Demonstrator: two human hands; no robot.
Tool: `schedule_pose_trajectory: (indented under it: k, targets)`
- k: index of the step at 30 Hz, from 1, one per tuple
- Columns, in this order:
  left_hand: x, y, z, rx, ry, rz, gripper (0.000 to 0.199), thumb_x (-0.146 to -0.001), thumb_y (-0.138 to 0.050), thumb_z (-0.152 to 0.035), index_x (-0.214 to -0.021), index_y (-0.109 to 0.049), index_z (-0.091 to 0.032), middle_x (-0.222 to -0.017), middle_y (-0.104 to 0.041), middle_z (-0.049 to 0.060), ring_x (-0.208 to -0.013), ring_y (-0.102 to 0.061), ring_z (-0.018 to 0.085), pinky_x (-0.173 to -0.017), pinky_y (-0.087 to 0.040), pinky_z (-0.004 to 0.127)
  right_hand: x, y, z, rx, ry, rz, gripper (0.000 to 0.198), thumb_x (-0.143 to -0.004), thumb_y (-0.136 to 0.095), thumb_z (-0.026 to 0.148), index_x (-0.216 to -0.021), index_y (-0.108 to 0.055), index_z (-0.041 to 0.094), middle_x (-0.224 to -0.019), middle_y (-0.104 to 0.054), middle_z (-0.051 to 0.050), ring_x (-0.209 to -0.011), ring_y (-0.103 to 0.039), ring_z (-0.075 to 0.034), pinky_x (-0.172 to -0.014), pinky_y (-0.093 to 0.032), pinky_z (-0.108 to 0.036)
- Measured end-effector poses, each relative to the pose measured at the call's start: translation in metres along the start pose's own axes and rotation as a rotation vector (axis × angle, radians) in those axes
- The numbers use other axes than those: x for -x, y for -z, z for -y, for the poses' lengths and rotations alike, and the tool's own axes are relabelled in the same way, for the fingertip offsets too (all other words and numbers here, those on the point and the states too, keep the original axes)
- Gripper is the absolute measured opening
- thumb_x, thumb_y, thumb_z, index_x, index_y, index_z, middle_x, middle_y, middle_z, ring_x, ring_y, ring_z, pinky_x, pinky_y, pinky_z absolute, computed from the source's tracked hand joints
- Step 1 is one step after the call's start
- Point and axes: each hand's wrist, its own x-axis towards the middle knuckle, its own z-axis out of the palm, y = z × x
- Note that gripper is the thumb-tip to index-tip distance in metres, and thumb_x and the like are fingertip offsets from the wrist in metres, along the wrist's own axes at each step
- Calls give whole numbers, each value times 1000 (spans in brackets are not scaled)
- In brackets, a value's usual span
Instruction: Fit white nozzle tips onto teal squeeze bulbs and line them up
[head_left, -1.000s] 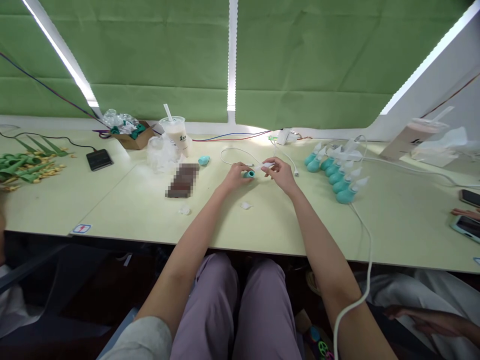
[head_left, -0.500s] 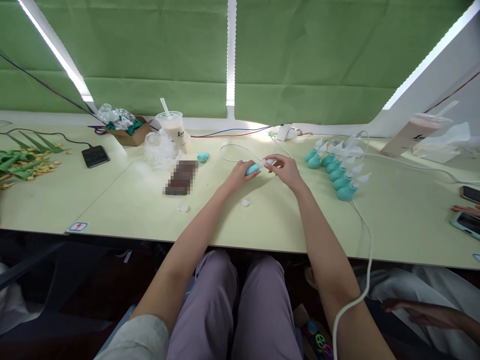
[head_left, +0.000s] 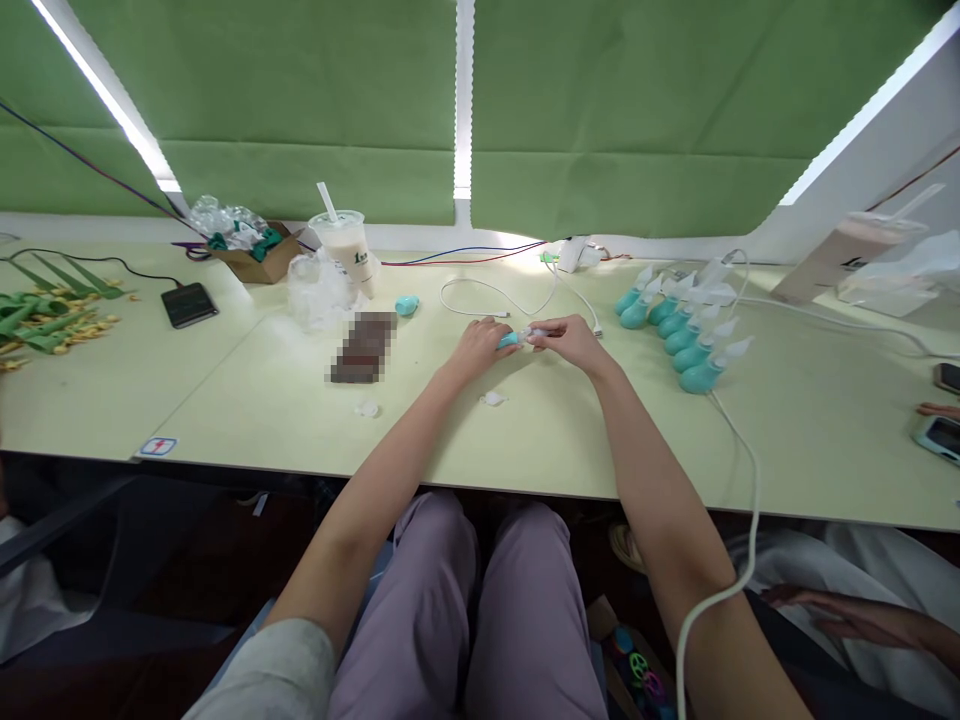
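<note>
My left hand [head_left: 474, 350] is closed around a teal bulb syringe [head_left: 508, 340], whose body is partly hidden by the fingers. From the right, my right hand [head_left: 571, 342] pinches the pale nozzle [head_left: 537, 333] at the other end of it. The two parts meet in line just above the table. A small translucent piece [head_left: 493, 398] lies in front of my hands, with another clear piece [head_left: 367, 409] further left. A loose teal bulb [head_left: 406, 305] rests beyond my left hand. Right of my hands, several teal bulbs with pale pointed tips [head_left: 690, 357] stand grouped together.
A white cable [head_left: 480, 284] loops behind my hands. To the left are a drink cup [head_left: 345, 245], a plastic bag [head_left: 319, 292], a blurred dark rectangle [head_left: 364, 347] and a cardboard box [head_left: 259, 265]. Another white cable [head_left: 739, 430] crosses over my right forearm. A person sits at right.
My left hand has shifted slightly over the bulb, so less teal shows. Both hands stay together at the nozzle joint; the view has tilted a little.
</note>
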Motion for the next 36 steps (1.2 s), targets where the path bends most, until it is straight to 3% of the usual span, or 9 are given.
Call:
schedule_pose_trajectory:
  k: [14,26,29,32,34,36]
  targets:
    - [2,-3,-5,21,40,40,32,-85,-57,-43,-94,-66,-14,-84,-62,10,-90,-56,25,-78,-35,33,2,-2,-1,50,-29,76,30,-60,-77,35,-84,-76,16,-85,-73,-4,-63,-69,-22,-71,-59,-39]
    - [2,-5,-6,19,66,74,32,-85,-56,-43,-95,-64,-14,-89,-62,11,-90,-56,24,-80,-36,32,2,-11,-1,79,-46,101,28,-63,-74,34,-84,-75,15,-70,-70,-2,-61,-67,-20,-69,-58,-35]
    - [-2,-5,-7,150,115,-4,32,-86,-53,-45,-99,-60,-16,-92,-62,10,-95,-55,25,-80,-38,32,1,-7,8,90,8,31,42,-65,-73,37,-103,-71,18,-77,-70,-3,-63,-65,-17,-65,-57,-31]
    - [-5,-3,-8,365,172,-91,29,-91,-42,-45,-96,-53,-19,-91,-62,7,-94,-54,22,-79,-40,31,0,-1,20,60,76,-118,68,-67,-72,43,-130,-53,26,-103,-68,-5,-77,-65,-17,-63,-56,-27]
    - [-6,-2,-8,526,210,-146,29,-95,-32,-44,-93,-48,-20,-93,-62,6,-94,-54,20,-80,-41,30,0,0,25,27,76,-184,75,-69,-69,48,-138,-42,30,-117,-63,-6,-89,-64,-18,-64,-56,-26]
    - [-8,-5,-8,685,242,-191,28,-97,-25,-41,-92,-44,-20,-97,-61,6,-95,-54,16,-81,-42,28,0,-6,25,-11,40,-135,75,-71,-66,51,-138,-42,30,-121,-61,-7,-97,-62,-20,-67,-56,-26]
